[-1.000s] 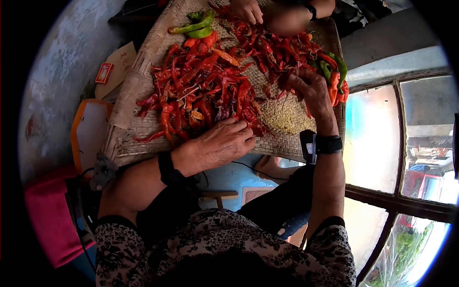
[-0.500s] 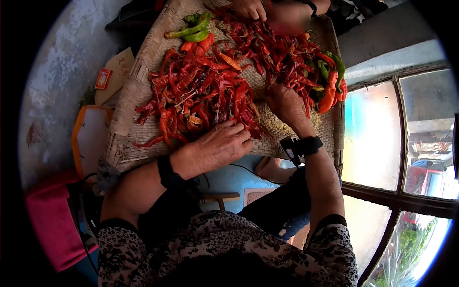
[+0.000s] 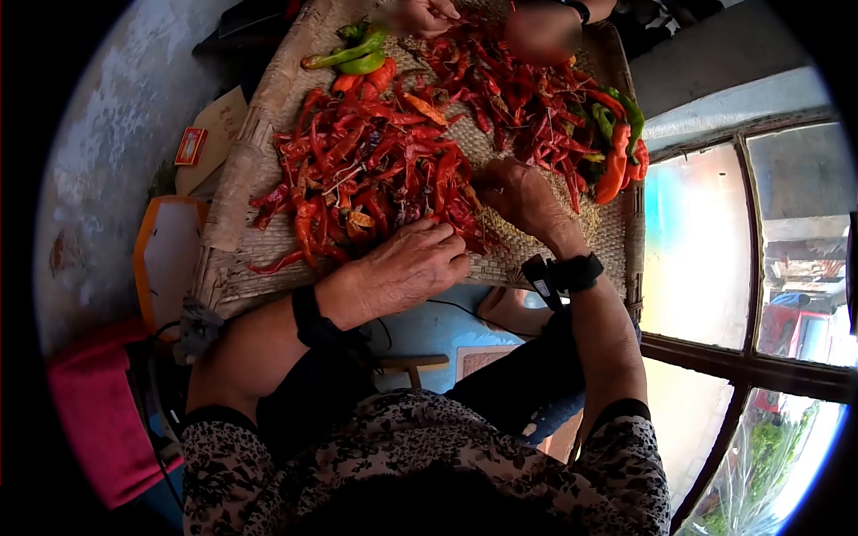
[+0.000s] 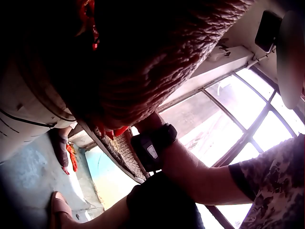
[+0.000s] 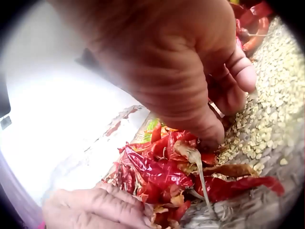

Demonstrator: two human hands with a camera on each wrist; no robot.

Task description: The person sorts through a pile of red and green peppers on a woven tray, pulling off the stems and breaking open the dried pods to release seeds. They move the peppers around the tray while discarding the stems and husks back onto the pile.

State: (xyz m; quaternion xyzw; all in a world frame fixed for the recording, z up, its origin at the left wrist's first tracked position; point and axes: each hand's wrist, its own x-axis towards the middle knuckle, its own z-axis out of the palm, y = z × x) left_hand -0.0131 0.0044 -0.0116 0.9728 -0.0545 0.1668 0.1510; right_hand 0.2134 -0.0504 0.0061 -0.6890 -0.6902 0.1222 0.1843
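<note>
A heap of dried red chili peppers (image 3: 375, 161) lies on a woven bamboo tray (image 3: 237, 241). My left hand (image 3: 407, 268) rests on the heap's near edge, its relaxed fingers against the peppers; in the right wrist view its fingers (image 5: 102, 207) lie beside the wrinkled pods. My right hand (image 3: 523, 201) is low between this heap and the pale seeds (image 3: 572, 223). Its fingers bend inward and the thumb reaches down to the pods (image 5: 157, 167); I cannot tell whether it pinches one. The left wrist view is mostly dark, filled by my left hand (image 4: 157, 81).
A second chili heap (image 3: 500, 89) lies farther back. Green peppers (image 3: 357, 58) sit at back left, with fresh red and green peppers (image 3: 617, 152) along the right edge. Another person's hand (image 3: 427, 16) works at the far side. A window (image 3: 697, 250) stands at right.
My right hand has moved left from the right-hand chili heap to beside the left heap. My left hand has stayed on the near edge. The other person's hand has shifted left.
</note>
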